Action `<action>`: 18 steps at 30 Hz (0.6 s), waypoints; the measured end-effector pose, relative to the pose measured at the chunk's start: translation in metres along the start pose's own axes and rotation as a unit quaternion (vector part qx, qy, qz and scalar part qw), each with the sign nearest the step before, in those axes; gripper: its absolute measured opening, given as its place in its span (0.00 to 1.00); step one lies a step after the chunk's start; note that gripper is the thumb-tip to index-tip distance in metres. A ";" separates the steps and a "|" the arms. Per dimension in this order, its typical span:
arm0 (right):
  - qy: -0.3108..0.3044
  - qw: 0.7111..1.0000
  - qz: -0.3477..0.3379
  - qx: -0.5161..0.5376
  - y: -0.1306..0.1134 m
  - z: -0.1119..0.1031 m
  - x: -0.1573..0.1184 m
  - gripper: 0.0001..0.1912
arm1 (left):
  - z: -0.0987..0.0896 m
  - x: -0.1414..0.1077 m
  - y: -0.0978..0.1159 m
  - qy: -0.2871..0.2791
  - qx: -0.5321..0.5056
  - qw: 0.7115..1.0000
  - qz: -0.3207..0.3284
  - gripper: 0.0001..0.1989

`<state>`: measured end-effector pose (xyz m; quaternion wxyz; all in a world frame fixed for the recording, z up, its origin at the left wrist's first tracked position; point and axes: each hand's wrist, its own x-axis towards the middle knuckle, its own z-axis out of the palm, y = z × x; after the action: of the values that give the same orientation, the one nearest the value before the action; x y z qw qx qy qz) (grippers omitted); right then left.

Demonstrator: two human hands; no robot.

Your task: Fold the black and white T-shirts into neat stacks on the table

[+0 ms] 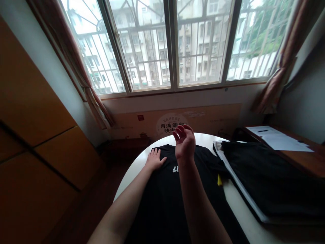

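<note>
My left hand (154,160) lies palm down on the black shirt (162,196), near its upper left edge, with the fingers spread wide and the thumb held out to the side. My right hand (185,142) is raised at the centre of the frame, in front of the shirt's upper part; its palm is turned up, its grip open, the fingers loosely curled. The shirt is spread over a round white table (129,173), from the centre down to the bottom edge of the frame. My right forearm hides part of the white lettering (175,169) on it.

A small yellow piece (219,180) shows beside the shirt, right of centre. At the right of the frame lies a pile of dark cloth (266,183) with a pale layer along its left edge, and beyond it white papers (281,139) rest on a brown wooden surface (315,157). A barred window (172,67) fills the top, between tied curtains; a printed panel (208,118) stands below it.
</note>
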<state>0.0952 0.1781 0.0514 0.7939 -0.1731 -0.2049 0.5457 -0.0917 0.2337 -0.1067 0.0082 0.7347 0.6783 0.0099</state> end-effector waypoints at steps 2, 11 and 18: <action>-0.094 0.988 -0.052 -0.110 -0.021 0.011 0.002 0.11 | 0.001 0.002 0.000 0.002 -0.001 1.000 0.001 0.45; -0.155 0.447 -0.127 -0.872 -0.130 -0.122 0.071 0.20 | 0.003 0.005 -0.001 0.002 0.004 1.000 0.004 0.45; -0.199 0.237 -0.064 -0.949 -0.152 -0.197 0.067 0.18 | -0.002 0.004 0.001 0.003 0.002 1.000 0.004 0.44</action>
<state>0.3387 0.1783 -0.0321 0.0177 -0.6728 -0.7351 -0.0811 -0.0906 0.2372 -0.1045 0.0049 0.7372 0.6756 0.0108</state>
